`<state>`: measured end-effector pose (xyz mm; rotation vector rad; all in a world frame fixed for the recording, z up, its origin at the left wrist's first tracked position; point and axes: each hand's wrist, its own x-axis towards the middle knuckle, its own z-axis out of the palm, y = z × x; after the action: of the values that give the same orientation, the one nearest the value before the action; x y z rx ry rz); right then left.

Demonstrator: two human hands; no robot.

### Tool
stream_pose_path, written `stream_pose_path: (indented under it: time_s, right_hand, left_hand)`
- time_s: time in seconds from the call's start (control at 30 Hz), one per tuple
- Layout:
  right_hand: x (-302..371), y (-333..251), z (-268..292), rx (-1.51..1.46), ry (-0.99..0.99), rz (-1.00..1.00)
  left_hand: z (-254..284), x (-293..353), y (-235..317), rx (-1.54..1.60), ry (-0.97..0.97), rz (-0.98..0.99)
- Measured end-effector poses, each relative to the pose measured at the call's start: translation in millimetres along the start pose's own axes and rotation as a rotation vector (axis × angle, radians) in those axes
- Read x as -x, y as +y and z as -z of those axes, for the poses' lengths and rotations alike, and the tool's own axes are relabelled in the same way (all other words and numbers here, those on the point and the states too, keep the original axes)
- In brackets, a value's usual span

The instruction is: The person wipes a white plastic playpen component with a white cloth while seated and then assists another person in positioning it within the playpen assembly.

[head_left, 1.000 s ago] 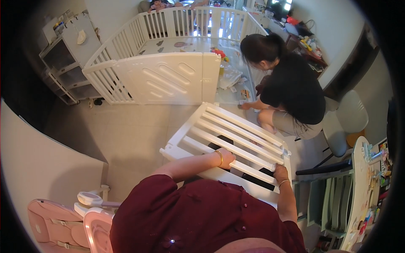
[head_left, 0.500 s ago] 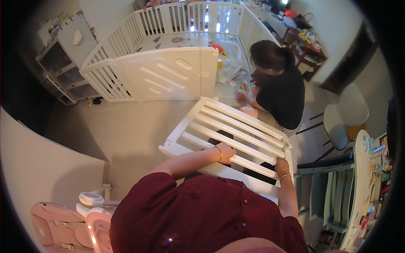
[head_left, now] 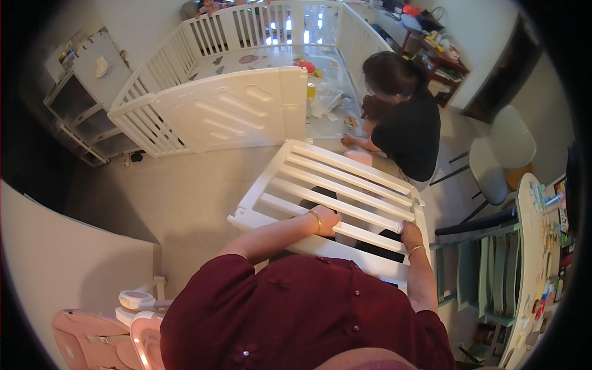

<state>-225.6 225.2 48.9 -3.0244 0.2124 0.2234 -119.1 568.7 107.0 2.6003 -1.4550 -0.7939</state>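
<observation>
The crouching person (head_left: pixel 407 132) has shifted away from the grey chair (head_left: pixel 513 139).

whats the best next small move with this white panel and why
Probably pause and hold the slatted panel steady: the left hand grips one bar and the right hand grips near its right end, while a crouching person reaches down just beyond its far edge, beside the white playpen.

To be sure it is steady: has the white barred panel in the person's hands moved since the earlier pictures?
No, no visible shift either way: the barred panel still shows its far corner by the right end of the solid playpen panel.
</observation>
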Motion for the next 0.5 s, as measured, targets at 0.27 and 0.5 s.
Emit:
stream_pose_path:
  time_s: [0.27, 0.5]
  right_hand:
    - [-2.1, 2.5, -2.7, -0.061, 0.010, -0.024]
    - [-1.3, 2.2, -3.3, -0.022, -0.065, -0.006]
  left_hand:
    - [3.4, 1.3, 1.3, 0.000, 0.021, 0.005]
    - [3.9, 4.0, 4.1, -0.008, -0.006, 0.016]
